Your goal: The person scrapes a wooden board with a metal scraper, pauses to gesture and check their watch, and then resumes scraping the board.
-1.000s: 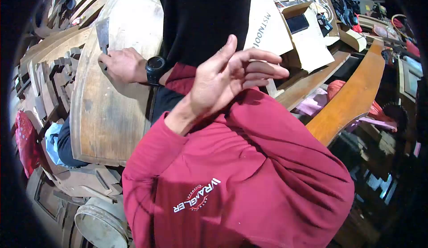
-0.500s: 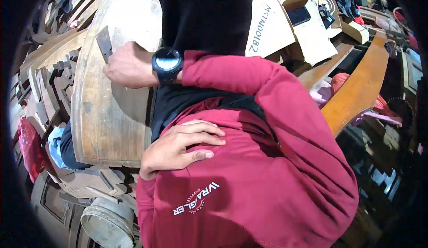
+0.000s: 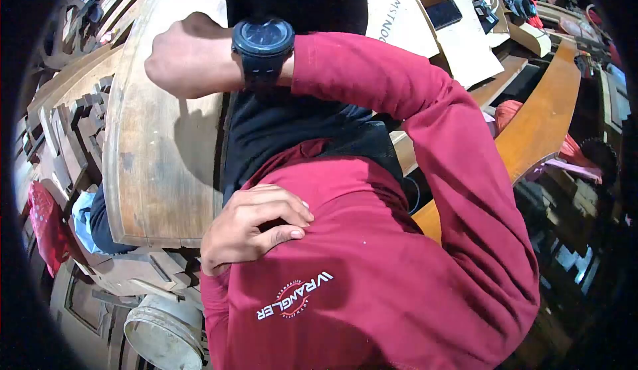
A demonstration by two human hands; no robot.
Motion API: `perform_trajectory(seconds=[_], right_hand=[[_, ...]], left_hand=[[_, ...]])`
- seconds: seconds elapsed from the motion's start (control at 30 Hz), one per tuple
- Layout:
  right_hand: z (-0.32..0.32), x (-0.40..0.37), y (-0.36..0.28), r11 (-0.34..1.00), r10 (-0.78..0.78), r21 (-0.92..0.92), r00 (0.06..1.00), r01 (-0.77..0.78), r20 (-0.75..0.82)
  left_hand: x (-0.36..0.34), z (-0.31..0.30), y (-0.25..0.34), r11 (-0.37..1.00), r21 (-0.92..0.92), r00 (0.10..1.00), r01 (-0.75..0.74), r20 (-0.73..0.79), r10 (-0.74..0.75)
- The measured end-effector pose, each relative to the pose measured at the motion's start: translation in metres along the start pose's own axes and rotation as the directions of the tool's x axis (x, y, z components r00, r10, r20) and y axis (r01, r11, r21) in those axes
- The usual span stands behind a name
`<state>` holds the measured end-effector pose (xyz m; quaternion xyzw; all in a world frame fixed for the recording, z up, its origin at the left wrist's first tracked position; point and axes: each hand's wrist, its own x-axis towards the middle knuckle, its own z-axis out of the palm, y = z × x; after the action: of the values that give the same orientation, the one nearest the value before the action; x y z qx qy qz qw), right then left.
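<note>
My right hand (image 3: pixel 193 57), with a black watch (image 3: pixel 264 44) on its wrist, is closed in a fist above a pale curved wooden panel (image 3: pixel 156 190). The thin grey scraper blade that stuck out of this fist earlier is hidden behind the hand. A dark shadow of the fist falls across the panel. My left hand (image 3: pixel 249 227) rests on the front of my red shirt (image 3: pixel 372 270), its fingers loosely bent and the thumb apart, holding nothing. The panel lies against my dark-trousered leg.
Stacked wood offcuts (image 3: pixel 70 134) fill the left side. A dirty white bucket (image 3: pixel 163 333) stands at the lower left, near a red cloth (image 3: pixel 46 227). To the right are an open cardboard box (image 3: pixel 458 31) with a dark phone-like object (image 3: pixel 444 14) and a varnished curved wooden piece (image 3: pixel 545 121).
My right fist has moved up in the view, toward the panel's far end, and the scraper blade has gone out of sight. My left hand has shifted slightly left, its fingers more bent.
</note>
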<state>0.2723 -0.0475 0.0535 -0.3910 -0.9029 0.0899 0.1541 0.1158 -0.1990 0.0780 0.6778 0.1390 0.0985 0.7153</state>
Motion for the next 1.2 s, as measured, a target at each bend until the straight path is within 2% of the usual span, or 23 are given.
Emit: perform_trajectory(seconds=[0.17, 0.2, 0.3, 0.33, 0.4, 0.57, 0.8, 0.9, 1.0, 1.1, 1.2], right_hand=[[0.009, 0.000, -0.001, 0.999, 0.006, 0.038, 1.000, -0.005, -0.019], [0.004, 0.000, -0.003, 0.997, 0.032, 0.064, 0.999, -0.034, 0.037], [0.003, 0.003, -0.003, 0.994, 0.051, 0.091, 0.997, -0.057, 0.061], [0.002, 0.005, -0.003, 0.991, 0.078, 0.105, 0.994, -0.086, 0.082], [-0.001, 0.009, -0.002, 0.980, 0.130, 0.134, 0.984, -0.147, 0.125], [-0.001, 0.012, -0.004, 0.955, 0.224, 0.171, 0.967, -0.242, 0.120], [-0.008, 0.018, -0.005, 0.936, 0.249, 0.200, 0.947, -0.289, 0.202], [-0.006, 0.019, -0.005, 0.943, 0.248, 0.182, 0.953, -0.279, 0.174], [-0.013, 0.019, -0.004, 0.928, 0.236, 0.233, 0.943, -0.290, 0.234], [-0.004, 0.017, 0.000, 0.949, 0.188, 0.222, 0.968, -0.222, 0.166], [-0.003, 0.018, -0.001, 0.954, 0.194, 0.203, 0.970, -0.221, 0.147]], left_hand=[[0.007, -0.004, 0.009, 0.998, 0.051, 0.998, -0.042, 0.048, 0.040], [0.009, -0.004, 0.010, 0.996, 0.064, 0.997, -0.061, 0.056, 0.058], [0.012, 0.000, 0.010, 0.988, -0.022, 0.988, -0.151, 0.036, 0.152], [0.009, 0.000, 0.015, 0.990, -0.122, 0.994, -0.077, 0.063, 0.085], [0.004, -0.001, 0.015, 0.974, -0.205, 0.992, -0.094, 0.063, 0.108], [0.001, -0.003, 0.019, 0.929, -0.348, 0.983, -0.129, 0.077, 0.166], [0.003, -0.004, 0.021, 0.943, -0.324, 0.978, -0.079, 0.157, 0.136], [0.006, -0.005, 0.023, 0.951, -0.298, 0.973, -0.080, 0.183, 0.139], [0.006, -0.004, 0.021, 0.947, -0.318, 0.970, -0.052, 0.209, 0.123], [0.005, -0.006, 0.022, 0.949, -0.312, 0.963, -0.050, 0.236, 0.128], [0.005, -0.007, 0.022, 0.937, -0.349, 0.961, -0.020, 0.252, 0.114]])
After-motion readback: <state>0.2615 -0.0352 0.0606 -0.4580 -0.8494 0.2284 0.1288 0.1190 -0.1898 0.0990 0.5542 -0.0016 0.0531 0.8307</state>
